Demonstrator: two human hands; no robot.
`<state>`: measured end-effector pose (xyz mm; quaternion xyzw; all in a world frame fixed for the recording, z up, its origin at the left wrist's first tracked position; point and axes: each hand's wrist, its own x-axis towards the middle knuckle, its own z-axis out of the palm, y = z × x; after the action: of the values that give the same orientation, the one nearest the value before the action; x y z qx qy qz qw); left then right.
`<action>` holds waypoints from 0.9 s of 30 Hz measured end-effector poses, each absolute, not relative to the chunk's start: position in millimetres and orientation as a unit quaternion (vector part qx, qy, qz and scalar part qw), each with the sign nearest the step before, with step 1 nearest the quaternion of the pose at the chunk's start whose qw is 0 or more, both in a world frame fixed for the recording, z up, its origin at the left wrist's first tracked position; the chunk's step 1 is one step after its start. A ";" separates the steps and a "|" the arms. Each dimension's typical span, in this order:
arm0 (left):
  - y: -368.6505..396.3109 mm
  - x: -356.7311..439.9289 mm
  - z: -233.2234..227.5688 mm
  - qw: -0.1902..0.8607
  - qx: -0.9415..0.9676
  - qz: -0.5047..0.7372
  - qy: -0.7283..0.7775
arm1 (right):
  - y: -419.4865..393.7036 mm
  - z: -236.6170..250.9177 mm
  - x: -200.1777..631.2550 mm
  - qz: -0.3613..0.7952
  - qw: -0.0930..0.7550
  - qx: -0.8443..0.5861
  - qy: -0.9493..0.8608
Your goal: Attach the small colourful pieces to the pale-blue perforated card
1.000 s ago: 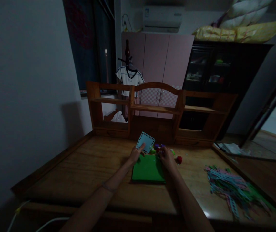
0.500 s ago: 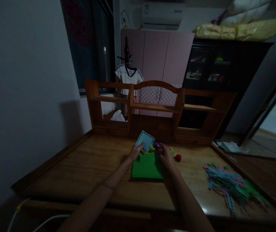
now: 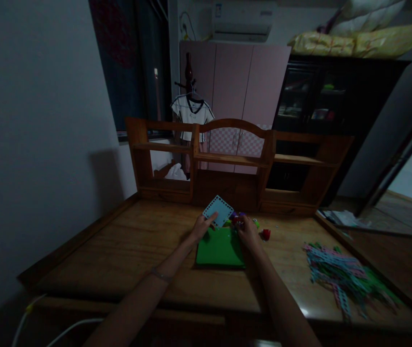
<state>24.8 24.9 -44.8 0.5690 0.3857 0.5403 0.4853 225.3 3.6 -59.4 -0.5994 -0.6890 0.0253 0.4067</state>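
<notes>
My left hand (image 3: 202, 227) grips a light blue square plate with holes along its edges (image 3: 219, 211), thumb on its face, tilted above the far edge of a green flat pad (image 3: 220, 248). To its right, the fingers of my right hand (image 3: 246, 231) are pinched together at the pad's far right corner. What they hold, if anything, is too small and dark to make out. Small purple pieces (image 3: 241, 214) and a green piece with an eye-like spot (image 3: 256, 222) show just beyond these fingers. A small red piece (image 3: 266, 234) lies on the table to the right.
A pile of pink, blue and green perforated strips (image 3: 336, 270) covers the right side of the wooden table (image 3: 137, 246). A wooden shelf unit (image 3: 227, 157) stands along the back edge. A white cable (image 3: 75, 325) hangs at the lower left.
The blue plate has turned slightly in my left hand, its right corner shifting right. My right hand stays nearly in place, fingers still pinched.
</notes>
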 end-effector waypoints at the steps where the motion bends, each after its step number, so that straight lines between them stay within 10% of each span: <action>1: 25.6 24.9 -45.1 0.483 0.572 0.538 0.388 | 3.5 -59.3 225.2 0.026 0.408 -0.597 -0.691; 27: 50.8 8.1 -64.2 0.397 0.486 0.636 0.450 | -3.1 -38.4 243.7 -0.086 0.614 -0.614 -0.488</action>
<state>8.1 50.8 -64.2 0.4856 0.4496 0.6360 0.3969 243.7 -3.1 -38.4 -0.6144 -0.4880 -0.0863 0.6139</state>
